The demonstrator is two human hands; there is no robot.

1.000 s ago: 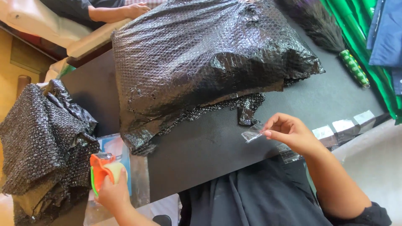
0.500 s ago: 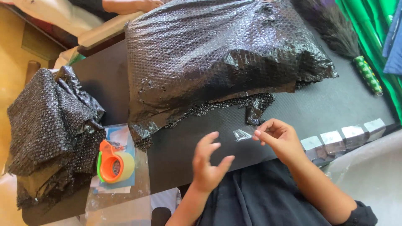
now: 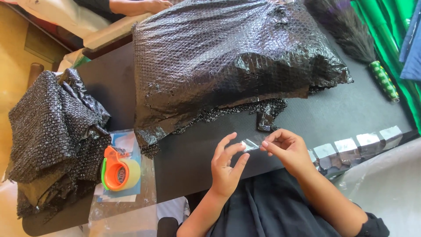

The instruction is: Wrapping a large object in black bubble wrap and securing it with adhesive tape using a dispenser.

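Note:
My right hand [image 3: 287, 149] pinches one end of a short strip of clear tape [image 3: 251, 143] just above the black table [image 3: 333, 114]. My left hand [image 3: 226, 166] is beside it, its thumb and forefinger closing on the strip's other end, the remaining fingers spread. A large parcel wrapped in black bubble wrap [image 3: 223, 57] lies right behind both hands. The orange and green tape dispenser [image 3: 117, 171] rests to the left on a clear plastic sleeve, with no hand on it.
A heap of black bubble wrap [image 3: 52, 136] hangs off the table's left end. Several cut tape strips [image 3: 357, 145] stick along the near right edge. A black brush with a green patterned handle [image 3: 364, 48] lies at the far right. Another person's hand [image 3: 144, 5] rests at the top.
My left hand set the tape dispenser down on the plastic sleeve, then crossed to the right and reached the tape strip. My right hand stayed near the table edge holding the strip.

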